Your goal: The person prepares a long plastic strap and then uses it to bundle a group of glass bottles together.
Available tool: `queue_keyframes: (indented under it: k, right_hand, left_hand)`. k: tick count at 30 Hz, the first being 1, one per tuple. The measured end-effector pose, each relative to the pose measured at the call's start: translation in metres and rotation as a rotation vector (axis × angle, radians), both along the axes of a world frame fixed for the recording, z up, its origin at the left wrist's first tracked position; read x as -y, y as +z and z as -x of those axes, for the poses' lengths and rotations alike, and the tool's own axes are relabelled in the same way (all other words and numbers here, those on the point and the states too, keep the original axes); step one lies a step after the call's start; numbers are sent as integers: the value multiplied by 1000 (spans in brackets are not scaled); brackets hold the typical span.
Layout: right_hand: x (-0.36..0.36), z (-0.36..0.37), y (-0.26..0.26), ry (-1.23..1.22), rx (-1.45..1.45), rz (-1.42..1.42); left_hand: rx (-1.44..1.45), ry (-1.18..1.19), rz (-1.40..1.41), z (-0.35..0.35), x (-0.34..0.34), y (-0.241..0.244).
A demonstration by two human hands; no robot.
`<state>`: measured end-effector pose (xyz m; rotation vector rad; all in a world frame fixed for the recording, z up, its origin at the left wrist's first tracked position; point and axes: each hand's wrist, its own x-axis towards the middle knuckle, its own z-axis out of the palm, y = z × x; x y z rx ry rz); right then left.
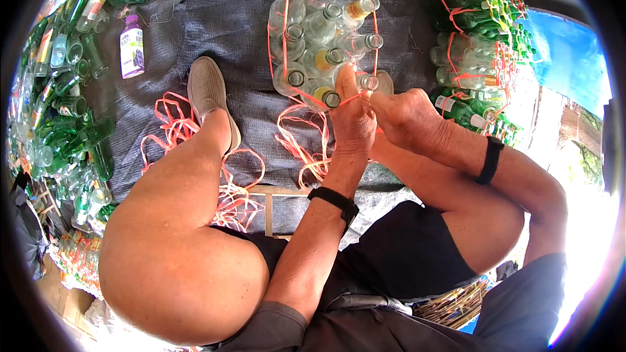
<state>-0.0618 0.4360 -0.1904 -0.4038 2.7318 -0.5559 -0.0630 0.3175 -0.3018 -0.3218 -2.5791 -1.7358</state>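
A cluster of clear glass bottles (320,24) stands upright before me, with pink plastic twine (375,63) looped around the necks and another loop lower round the bodies. At the cluster's near right corner, my left hand (353,112) grips the twine, one finger extended up against a bottle. Close beside it on the right, my right hand (408,112) is closed, its fingertips pinching the twine near the same corner; the exact grip is partly hidden. Loose pink twine (308,151) lies in tangled loops on the dark woven ground sheet (234,19) between my feet.
Green and clear glass bottles (73,107) lie heaped at the left. Tied bundles of bottles (472,58) are stacked on the right. A purple-capped plastic drink bottle (132,49) is on the sheet at the upper left. More twine (171,120) lies by my left shoe (208,83).
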Motion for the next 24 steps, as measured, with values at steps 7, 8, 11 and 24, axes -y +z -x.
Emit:
queue_keyframes:
  k: [7,8,11,24]
  right_hand:
    - [0,3,5,25,13,-38]
    - [0,3,6,32,13,-45]
    - [2,4,8,77,-8,-58]
    - [25,42,27,301,23,-249]
  left_hand:
    - [54,25,-32,-2,-3,-7]
    - [34,29,-16,-2,-4,-4]
    - [78,19,-27,-1,-4,-3]
    - [199,19,-46,-3,-2,-2]
